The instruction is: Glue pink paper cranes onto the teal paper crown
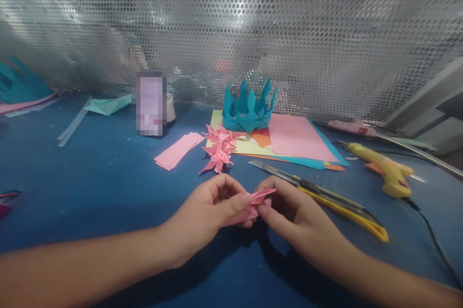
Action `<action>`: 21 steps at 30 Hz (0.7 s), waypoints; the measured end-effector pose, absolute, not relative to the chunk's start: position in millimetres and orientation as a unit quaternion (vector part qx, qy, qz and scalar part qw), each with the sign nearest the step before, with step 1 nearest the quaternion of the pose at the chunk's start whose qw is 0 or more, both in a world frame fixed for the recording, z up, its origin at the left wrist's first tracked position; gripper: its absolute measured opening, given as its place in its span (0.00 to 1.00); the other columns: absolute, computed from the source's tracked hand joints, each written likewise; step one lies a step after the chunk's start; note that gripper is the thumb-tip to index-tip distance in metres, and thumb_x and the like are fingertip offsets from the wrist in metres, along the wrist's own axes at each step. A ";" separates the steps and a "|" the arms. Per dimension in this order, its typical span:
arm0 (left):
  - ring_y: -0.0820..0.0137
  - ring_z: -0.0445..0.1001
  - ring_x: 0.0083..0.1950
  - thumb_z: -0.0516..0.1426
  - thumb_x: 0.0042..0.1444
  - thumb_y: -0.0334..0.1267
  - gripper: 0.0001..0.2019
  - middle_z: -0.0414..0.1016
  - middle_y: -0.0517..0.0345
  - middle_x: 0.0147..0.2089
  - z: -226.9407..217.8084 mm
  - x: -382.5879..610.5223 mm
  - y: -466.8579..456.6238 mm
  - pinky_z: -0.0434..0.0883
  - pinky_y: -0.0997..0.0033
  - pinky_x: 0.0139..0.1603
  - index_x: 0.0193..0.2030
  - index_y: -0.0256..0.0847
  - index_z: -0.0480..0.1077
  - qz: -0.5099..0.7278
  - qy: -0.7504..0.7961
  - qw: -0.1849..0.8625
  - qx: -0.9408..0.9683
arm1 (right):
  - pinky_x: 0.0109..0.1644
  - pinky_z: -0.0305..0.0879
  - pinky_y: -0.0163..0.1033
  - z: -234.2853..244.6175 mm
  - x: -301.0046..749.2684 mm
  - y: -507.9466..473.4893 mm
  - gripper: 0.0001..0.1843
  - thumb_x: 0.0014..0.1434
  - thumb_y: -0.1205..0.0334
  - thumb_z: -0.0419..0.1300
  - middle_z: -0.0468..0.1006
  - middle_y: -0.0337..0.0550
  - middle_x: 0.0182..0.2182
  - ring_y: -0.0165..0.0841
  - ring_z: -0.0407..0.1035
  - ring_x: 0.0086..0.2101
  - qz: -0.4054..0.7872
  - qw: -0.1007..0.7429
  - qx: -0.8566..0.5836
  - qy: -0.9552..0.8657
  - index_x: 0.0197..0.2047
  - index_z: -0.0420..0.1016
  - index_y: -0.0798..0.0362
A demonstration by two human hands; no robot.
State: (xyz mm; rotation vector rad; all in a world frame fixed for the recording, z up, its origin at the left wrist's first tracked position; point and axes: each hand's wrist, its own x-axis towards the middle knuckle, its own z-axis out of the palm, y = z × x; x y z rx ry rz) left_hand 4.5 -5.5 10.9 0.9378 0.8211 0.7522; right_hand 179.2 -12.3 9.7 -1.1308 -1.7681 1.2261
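Note:
Between my two hands is a partly folded piece of pink paper (261, 195), held above the blue table. My left hand (213, 204) pinches its left part, thumb on top and fingers curled beneath. At the paper's right end, my right hand (289, 209) grips it between thumb and fingers. One pointed flap sticks up to the right between the thumbs. Just beyond my hands lie several folded pink paper pieces (220, 149) in a cluster. Left of them rests a stack of pink paper strips (179, 150).
A blue paper crown (249, 110) stands on coloured sheets (298, 137) at the back. To the right lie a utility knife with a yellow handle (347, 211) and a yellow glue gun (388, 170) with its cord. A blurred-out phone-like screen (151, 105) stands back left, before the perforated metal wall (231, 19).

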 end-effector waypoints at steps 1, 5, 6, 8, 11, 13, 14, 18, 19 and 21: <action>0.78 0.72 0.33 0.62 0.50 0.41 0.12 0.73 0.60 0.32 11.2 4.9 -6.0 0.68 0.77 0.38 0.33 0.36 0.64 0.340 0.384 0.742 0.432 | 0.29 0.63 0.32 9.8 179.1 -12.7 0.03 0.58 0.65 0.53 0.70 0.36 0.25 0.26 0.66 0.26 0.476 0.348 -0.434 -0.681 0.31 0.62 0.52; 0.79 0.71 0.30 0.63 0.47 0.43 0.15 0.72 0.62 0.31 13.3 6.0 -6.4 0.67 0.78 0.35 0.33 0.36 0.64 0.320 0.410 0.731 0.441 | 0.29 0.63 0.32 9.9 178.3 -14.0 0.04 0.57 0.64 0.53 0.70 0.36 0.24 0.27 0.66 0.26 0.466 0.354 -0.437 -0.683 0.30 0.63 0.52; 0.79 0.71 0.30 0.63 0.47 0.44 0.16 0.72 0.62 0.31 14.0 6.2 -6.1 0.66 0.78 0.34 0.33 0.37 0.63 0.317 0.414 0.728 0.445 | 0.28 0.63 0.32 9.7 178.1 -14.2 0.04 0.57 0.64 0.53 0.69 0.36 0.24 0.27 0.65 0.26 0.461 0.354 -0.441 -0.684 0.30 0.62 0.52; 0.79 0.71 0.30 0.63 0.47 0.45 0.16 0.72 0.61 0.30 15.1 6.6 -5.5 0.65 0.78 0.33 0.32 0.37 0.62 0.313 0.417 0.724 0.452 | 0.28 0.63 0.33 9.3 177.8 -14.6 0.05 0.57 0.63 0.53 0.69 0.36 0.24 0.28 0.65 0.26 0.456 0.350 -0.446 -0.686 0.30 0.62 0.52; 0.79 0.71 0.30 0.64 0.46 0.44 0.17 0.72 0.62 0.28 15.5 7.3 -5.6 0.63 0.79 0.31 0.31 0.37 0.61 0.319 0.408 0.728 0.448 | 0.30 0.64 0.34 8.8 177.5 -15.7 0.06 0.57 0.62 0.53 0.71 0.38 0.25 0.29 0.67 0.27 0.461 0.347 -0.442 -0.687 0.29 0.62 0.52; 0.79 0.70 0.29 0.64 0.46 0.43 0.17 0.71 0.63 0.27 14.6 8.0 -6.7 0.64 0.79 0.30 0.31 0.37 0.60 0.330 0.402 0.735 0.434 | 0.31 0.65 0.34 9.1 177.4 -16.4 0.06 0.58 0.62 0.53 0.71 0.39 0.25 0.29 0.67 0.27 0.466 0.346 -0.435 -0.689 0.30 0.61 0.52; 0.79 0.70 0.29 0.64 0.46 0.42 0.17 0.70 0.64 0.27 13.8 8.3 -7.4 0.64 0.80 0.30 0.31 0.38 0.60 0.335 0.399 0.737 0.430 | 0.31 0.65 0.35 9.4 177.4 -16.6 0.06 0.58 0.62 0.53 0.71 0.39 0.25 0.29 0.67 0.27 0.469 0.344 -0.432 -0.689 0.30 0.61 0.52; 0.81 0.68 0.28 0.63 0.47 0.41 0.16 0.68 0.65 0.28 10.1 9.7 -10.6 0.66 0.79 0.32 0.32 0.39 0.59 0.350 0.388 0.736 0.430 | 0.32 0.65 0.35 10.4 178.4 -16.6 0.06 0.58 0.60 0.54 0.70 0.39 0.27 0.30 0.67 0.29 0.481 0.325 -0.417 -0.699 0.31 0.62 0.52; 0.80 0.69 0.29 0.63 0.47 0.41 0.16 0.68 0.65 0.28 9.4 9.9 -11.1 0.67 0.79 0.33 0.32 0.39 0.58 0.350 0.387 0.737 0.430 | 0.32 0.65 0.35 10.2 179.0 -16.4 0.07 0.58 0.59 0.55 0.69 0.39 0.27 0.30 0.66 0.29 0.481 0.321 -0.416 -0.702 0.31 0.63 0.52; 0.79 0.70 0.31 0.64 0.47 0.40 0.16 0.68 0.65 0.29 8.5 10.2 -11.6 0.67 0.78 0.34 0.32 0.39 0.58 0.350 0.383 0.740 0.427 | 0.32 0.65 0.35 9.3 180.7 -15.7 0.09 0.58 0.57 0.55 0.69 0.39 0.27 0.29 0.65 0.28 0.474 0.320 -0.422 -0.703 0.31 0.65 0.53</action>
